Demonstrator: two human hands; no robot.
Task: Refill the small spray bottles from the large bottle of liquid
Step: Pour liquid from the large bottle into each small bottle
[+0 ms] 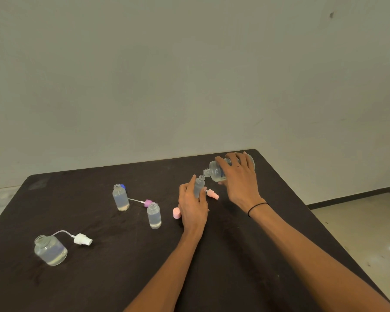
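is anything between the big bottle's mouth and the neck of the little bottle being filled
Nothing visible. The right hand tips the large bottle so that its open mouth sits right at the uncapped neck of the small bottle held by the left hand. The pink sprayer head lies on the table behind it.

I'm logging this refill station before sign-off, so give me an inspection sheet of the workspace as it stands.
Surface: dark table, scuffed, bare in the near part.
Job's things: large bottle tilted, mouth at the neck of a small spray bottle. Three more open bottles hold clear liquid: round bottle, tall bottle, middle bottle.
Clutter: white sprayer head, purple sprayer head, pink sprayer head, pink cap, blue cap, all loose on the table.
Grippers: left hand holds the small spray bottle; right hand grips the large bottle.
Cables: nothing seen.
Surroundings: plain wall, pale floor.
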